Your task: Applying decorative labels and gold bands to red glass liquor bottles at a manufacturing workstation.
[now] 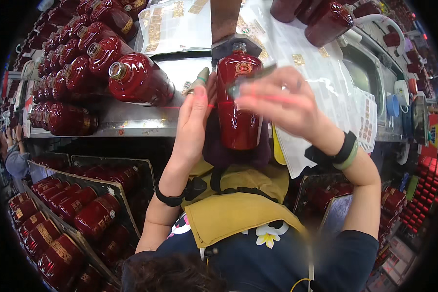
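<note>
A glossy dark red glass bottle (239,117) lies in front of me with its open neck pointing away. It bears a gold-and-red emblem on its upper body, and its base end rests on a dark purple cushion. My left hand (193,119) is along the bottle's left side, thumb up and fingers stretched out flat, a greenish cover on one fingertip. Over the bottle's right side, my right hand (289,100) is smeared by motion. Dark green shows at its fingertips, and whether it holds anything cannot be made out. A red light line crosses the bottle and both hands.
Many red bottles (138,80) crowd the bench at left. Sheets with gold labels (163,24) lie at the back, and white label sheets (311,82) spread at right beside a metal tray (362,68). Crates of bottles (95,214) stand below left. A brown post (225,19) rises behind the bottle.
</note>
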A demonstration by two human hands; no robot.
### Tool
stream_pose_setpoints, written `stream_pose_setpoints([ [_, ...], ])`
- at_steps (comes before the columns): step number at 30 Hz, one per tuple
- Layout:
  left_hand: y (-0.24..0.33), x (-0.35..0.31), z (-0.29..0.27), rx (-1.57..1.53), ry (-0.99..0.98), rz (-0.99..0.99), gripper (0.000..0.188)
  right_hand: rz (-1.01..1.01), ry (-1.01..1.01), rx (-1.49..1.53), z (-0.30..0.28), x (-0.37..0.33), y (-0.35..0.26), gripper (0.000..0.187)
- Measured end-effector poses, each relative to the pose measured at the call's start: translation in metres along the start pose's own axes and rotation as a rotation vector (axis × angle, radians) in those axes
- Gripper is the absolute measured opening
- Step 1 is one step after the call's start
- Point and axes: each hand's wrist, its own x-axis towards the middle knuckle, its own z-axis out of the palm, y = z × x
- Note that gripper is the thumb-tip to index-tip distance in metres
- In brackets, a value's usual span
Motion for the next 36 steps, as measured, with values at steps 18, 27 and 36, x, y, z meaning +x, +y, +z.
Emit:
stream_pose_setpoints([
  [18,0.020,0.037,-0.001,1.174,-0.193,0.787,0.065,0.356,0.179,0.198,-0.038,-0.019,-0.012,0.029],
  [27,0.001,0.046,-0.016,0.693,-0.070,0.694,0.052,0.146,0.113,-0.189,-0.014,0.010,0.015,0.028],
  [36,0.004,0.028,-0.018,0.485,0.073,0.471,0.100,0.171,0.047,-0.102,0.023,0.046,0.029,0.015],
])
